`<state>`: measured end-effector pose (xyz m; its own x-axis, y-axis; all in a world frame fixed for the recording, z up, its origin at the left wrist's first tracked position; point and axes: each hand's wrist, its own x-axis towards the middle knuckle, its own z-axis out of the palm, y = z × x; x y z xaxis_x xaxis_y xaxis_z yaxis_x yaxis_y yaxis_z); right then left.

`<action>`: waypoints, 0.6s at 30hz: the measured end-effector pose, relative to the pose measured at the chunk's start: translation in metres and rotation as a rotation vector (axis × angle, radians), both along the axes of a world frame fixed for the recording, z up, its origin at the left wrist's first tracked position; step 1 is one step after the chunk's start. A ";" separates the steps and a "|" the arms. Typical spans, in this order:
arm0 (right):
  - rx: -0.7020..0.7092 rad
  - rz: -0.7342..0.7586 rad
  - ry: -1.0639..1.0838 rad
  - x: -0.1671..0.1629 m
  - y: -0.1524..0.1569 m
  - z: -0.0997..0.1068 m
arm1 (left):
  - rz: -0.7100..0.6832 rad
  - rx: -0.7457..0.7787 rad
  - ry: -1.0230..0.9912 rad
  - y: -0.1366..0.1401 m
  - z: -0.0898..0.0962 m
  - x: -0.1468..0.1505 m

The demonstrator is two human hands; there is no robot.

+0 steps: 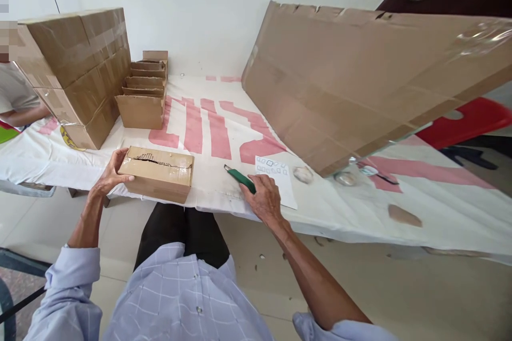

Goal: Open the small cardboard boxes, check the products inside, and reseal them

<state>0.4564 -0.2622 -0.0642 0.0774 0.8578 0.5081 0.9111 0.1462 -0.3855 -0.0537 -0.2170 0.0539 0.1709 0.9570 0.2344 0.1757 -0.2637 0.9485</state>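
Observation:
Near the table's front edge lies a small brown cardboard box (160, 184), taped along its top, with a ragged dark slit there. My left hand (113, 173) grips its left end, thumb on the front side and fingers behind the corner. To the right, my right hand (264, 197) is closed around a green utility knife (242, 179), its blade end pointing left and away from me, apart from the box. Beneath and beside that hand is a white paper sheet (288, 196) with drawn small squares.
A large carton stack (92, 64) stands at the back left, beside a box with cardboard dividers (142, 112). A big cardboard panel (340, 80) leans at the right. Tape rolls (344, 178) and a cardboard scrap (405, 215) lie right. Another person's arm (28, 116) shows far left.

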 end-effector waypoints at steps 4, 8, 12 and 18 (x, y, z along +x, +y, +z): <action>0.036 0.227 0.263 -0.037 -0.002 0.027 | -0.036 0.031 -0.008 -0.005 -0.007 0.011; 0.002 0.417 0.393 -0.075 -0.008 0.060 | -0.089 0.045 0.002 -0.015 -0.014 0.020; -0.014 0.536 0.363 -0.097 -0.011 0.084 | -0.106 0.019 0.001 -0.024 -0.020 0.023; -0.063 0.559 0.340 -0.103 -0.009 0.089 | -0.066 -0.039 -0.001 -0.033 -0.034 0.028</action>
